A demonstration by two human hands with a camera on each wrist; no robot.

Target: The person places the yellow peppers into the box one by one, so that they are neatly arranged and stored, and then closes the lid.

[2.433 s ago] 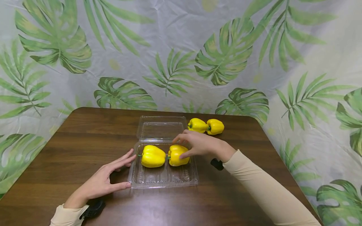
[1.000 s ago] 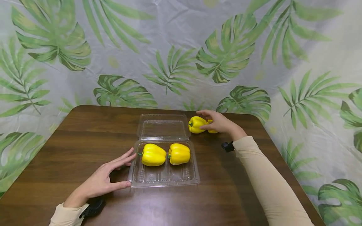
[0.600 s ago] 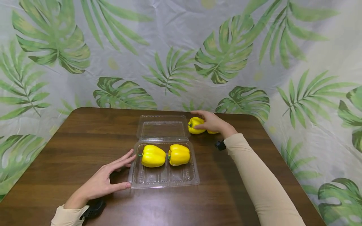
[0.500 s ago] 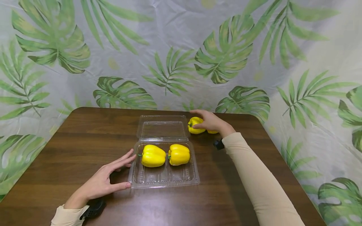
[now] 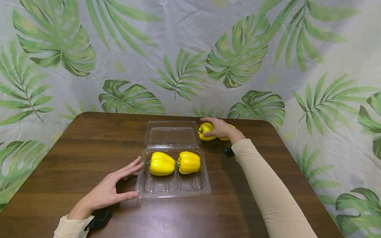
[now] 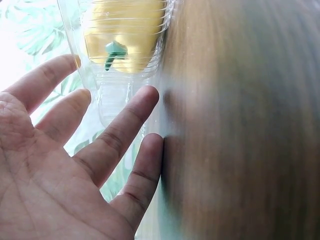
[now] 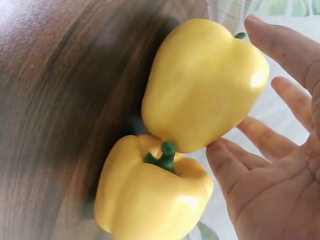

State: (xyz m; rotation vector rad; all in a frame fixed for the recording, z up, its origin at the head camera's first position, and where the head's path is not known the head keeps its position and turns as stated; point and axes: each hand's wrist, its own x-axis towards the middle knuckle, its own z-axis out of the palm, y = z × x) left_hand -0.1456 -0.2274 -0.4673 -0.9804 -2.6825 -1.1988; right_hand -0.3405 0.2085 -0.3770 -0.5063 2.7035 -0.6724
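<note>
My left hand [image 5: 108, 190] lies at the left side of a clear plastic clamshell container [image 5: 159, 195], fingers spread, with thumb and fingertips at its rim. Two yellow bell peppers, a left one [image 5: 162, 164] and a right one [image 5: 189, 162], lie on their sides in the container's base. Over the table's back right, my right hand [image 5: 220, 128] is around the nearer-left of two more bell peppers [image 5: 205, 131]. In the right wrist view its fingers are extended beside this pepper [image 7: 205, 85]; firm contact cannot be told. The other loose pepper [image 7: 155, 195] touches it, partly hidden in the head view.
The container's lid [image 5: 172, 134] lies folded back, flat on the brown wooden table [image 5: 98, 142]. A leaf-patterned cloth [image 5: 184, 43] hangs behind the table. Black wrist cameras [image 5: 99, 219] are strapped on both wrists.
My right hand has left the right pepper in the container and moved back and right to the loose peppers, then slightly left over the first one. My left hand stays put.
</note>
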